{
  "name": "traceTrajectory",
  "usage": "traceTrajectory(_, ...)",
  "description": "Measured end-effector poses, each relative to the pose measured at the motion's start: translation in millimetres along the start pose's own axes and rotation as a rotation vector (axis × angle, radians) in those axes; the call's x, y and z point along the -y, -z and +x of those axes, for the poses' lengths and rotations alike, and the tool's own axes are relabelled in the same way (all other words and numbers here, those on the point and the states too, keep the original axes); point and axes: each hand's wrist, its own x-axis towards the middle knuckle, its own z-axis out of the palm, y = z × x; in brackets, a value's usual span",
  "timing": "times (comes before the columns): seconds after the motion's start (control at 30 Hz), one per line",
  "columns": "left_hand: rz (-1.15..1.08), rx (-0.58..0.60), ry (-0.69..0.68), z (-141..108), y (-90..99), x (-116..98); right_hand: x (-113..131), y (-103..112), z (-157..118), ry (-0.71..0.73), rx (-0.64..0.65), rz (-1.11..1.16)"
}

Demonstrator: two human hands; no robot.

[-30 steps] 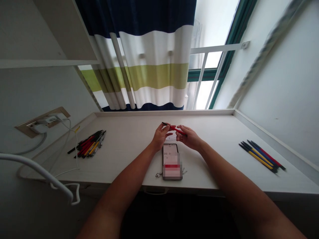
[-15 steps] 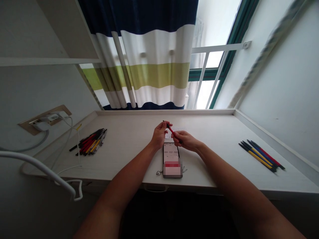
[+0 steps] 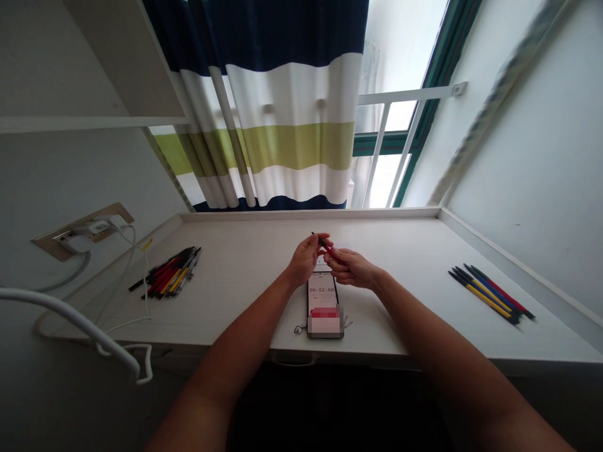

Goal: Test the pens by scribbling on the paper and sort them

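Red pen (image 3: 325, 247) pinched between left hand (image 3: 305, 260) and right hand (image 3: 351, 268), both curled closed on it | phone (image 3: 323, 295) lying just below hands on white desk (image 3: 245, 251)

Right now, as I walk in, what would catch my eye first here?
The striped curtain in navy, white and green dominates the top of the view. Below it, mid-desk, the left hand and right hand hold a red pen over a phone. A heap of pens lies to the left, a neat row of pens to the right.
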Motion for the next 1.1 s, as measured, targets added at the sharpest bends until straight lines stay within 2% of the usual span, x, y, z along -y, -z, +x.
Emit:
traceTrajectory(0.1, 0.079, -0.042, -0.090, 2, 0.0, 3, -6, -1, 6, 0.056, -0.045, -0.081)
traceTrajectory(0.17, 0.123, -0.124, -0.156, 4, -1.8, 5, -11, -4, 12, 0.147, -0.162, -0.203)
traceTrajectory(0.3, 0.190, -0.256, -0.216, 3, -8.2, 7, -17, -13, 22, 0.377, -0.454, -0.616)
traceTrajectory(0.37, 0.200, -0.292, -0.228, 2, -10.9, 6, -16, -17, 23, 0.438, -0.532, -0.714)
traceTrajectory(0.43, 0.165, -0.279, -0.201, -1, -12.8, 3, -13, -18, 20, 0.377, -0.480, -0.604)
traceTrajectory(0.53, 0.041, -0.185, -0.083, -4, -15.0, -2, -7, -16, 13, 0.115, -0.193, -0.255)
traceTrajectory(0.6, -0.029, -0.130, -0.021, -5, -16.8, -6, -5, -13, 7, 0.016, -0.045, -0.090)
traceTrajectory(0.67, -0.058, -0.110, -0.007, -6, -18.9, -9, -3, -11, 4, 0.019, -0.003, -0.025)
traceTrajectory(0.77, -0.048, -0.141, -0.031, -6, -21.5, -9, -5, -11, 5, 0.066, -0.020, -0.050)
traceTrajectory(0.87, -0.023, -0.207, -0.102, -6, -23.2, -5, -10, -17, 12, 0.180, -0.139, -0.217)
traceTrajectory(1.0, 0.012, -0.251, -0.213, -6, -23.3, -1, -16, -23, 21, 0.452, -0.499, -0.591)
traceTrajectory(1.03, 0.023, -0.262, -0.212, -6, -22.6, 0, -16, -22, 21, 0.468, -0.550, -0.651)
traceTrajectory(1.1, 0.028, -0.282, -0.174, -5, -20.2, 1, -16, -18, 21, 0.403, -0.549, -0.678)
